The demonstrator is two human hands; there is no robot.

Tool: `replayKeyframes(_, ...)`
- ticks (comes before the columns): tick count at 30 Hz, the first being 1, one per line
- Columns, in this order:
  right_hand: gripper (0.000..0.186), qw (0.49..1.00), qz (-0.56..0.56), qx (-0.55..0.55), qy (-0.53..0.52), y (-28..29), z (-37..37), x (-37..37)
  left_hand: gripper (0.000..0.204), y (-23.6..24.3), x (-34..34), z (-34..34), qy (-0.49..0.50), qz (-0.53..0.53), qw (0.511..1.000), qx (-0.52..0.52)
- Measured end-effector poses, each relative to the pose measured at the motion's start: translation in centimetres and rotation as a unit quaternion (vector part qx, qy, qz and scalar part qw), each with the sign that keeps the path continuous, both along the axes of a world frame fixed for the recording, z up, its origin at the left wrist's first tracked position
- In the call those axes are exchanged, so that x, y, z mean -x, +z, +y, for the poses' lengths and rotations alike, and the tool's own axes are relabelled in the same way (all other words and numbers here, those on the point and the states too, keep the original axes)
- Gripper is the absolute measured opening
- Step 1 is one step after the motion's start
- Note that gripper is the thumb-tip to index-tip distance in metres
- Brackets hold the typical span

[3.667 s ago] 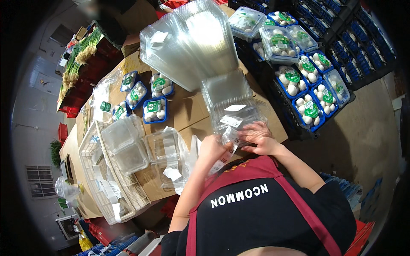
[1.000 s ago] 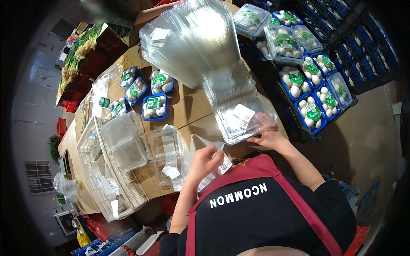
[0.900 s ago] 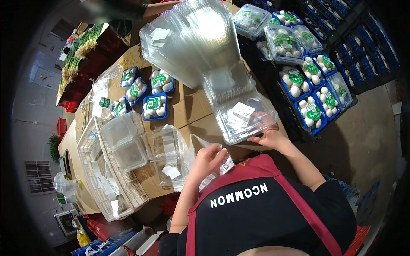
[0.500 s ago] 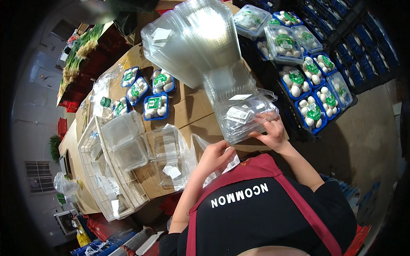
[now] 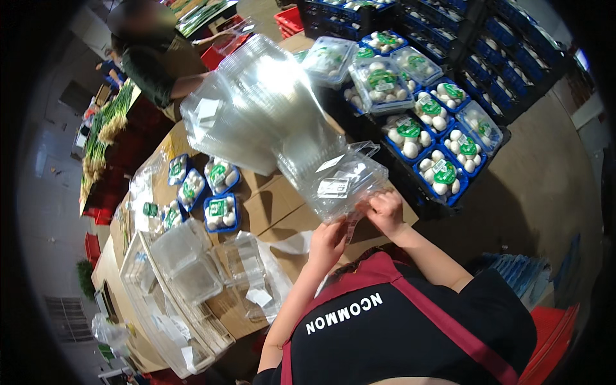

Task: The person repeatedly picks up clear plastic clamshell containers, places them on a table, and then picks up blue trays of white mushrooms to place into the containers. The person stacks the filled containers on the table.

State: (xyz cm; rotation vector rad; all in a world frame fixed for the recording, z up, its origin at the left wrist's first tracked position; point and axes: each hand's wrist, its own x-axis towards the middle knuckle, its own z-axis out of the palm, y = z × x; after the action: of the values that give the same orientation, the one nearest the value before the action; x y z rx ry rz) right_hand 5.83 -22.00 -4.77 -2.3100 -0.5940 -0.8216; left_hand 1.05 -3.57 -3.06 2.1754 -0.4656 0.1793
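Note:
My left hand (image 5: 328, 240) pinches a white strip of printed labels (image 5: 350, 226) just in front of a pile of clear plastic containers (image 5: 346, 173) with loose labels (image 5: 333, 187) lying on top. My right hand (image 5: 384, 209) is closed beside it, fingertips on the strip at the pile's near edge; exactly what lies under those fingers is partly hidden. Behind the pile are tall nested stacks of clear plastic containers (image 5: 244, 96). Left of my hands, more empty clear boxes (image 5: 179, 256) and plastic film (image 5: 269, 276) lie on the cardboard-covered table (image 5: 269, 199).
Blue mushroom punnets (image 5: 220, 213) sit on the table's left; more fill black crates (image 5: 436, 204) on the right, with stacked crates (image 5: 487, 64) behind. A cream plastic crate (image 5: 138, 276) lies front left. A co-worker (image 5: 154, 70) stands at back left near spring onions (image 5: 109, 135).
My two hands have come closer together at the label strip, the right moving in from the container's right side. The view has shifted, bringing the co-worker further into sight at upper left.

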Motion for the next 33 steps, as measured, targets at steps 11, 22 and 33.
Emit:
replayKeyframes(11, 0.057, 0.965, 0.253, 0.037, 0.052, -1.9, -1.5, -0.6, 0.017, 0.9, 0.0, 0.7, 0.041, -0.008, 0.998, 0.038)
replayKeyframes(22, 0.046, 0.899, 0.351, -0.127, 0.228, 1.3, 4.0, 1.1, 0.027, -3.7, 2.8, 4.3, 0.121, 0.241, 0.942, 0.2)
replayKeyframes(33, 0.033, 0.802, 0.378, -0.257, 0.384, -4.6, 5.8, -2.0, 0.026, 0.6, 2.7, 6.5, 0.157, 0.284, 0.936, 0.139)
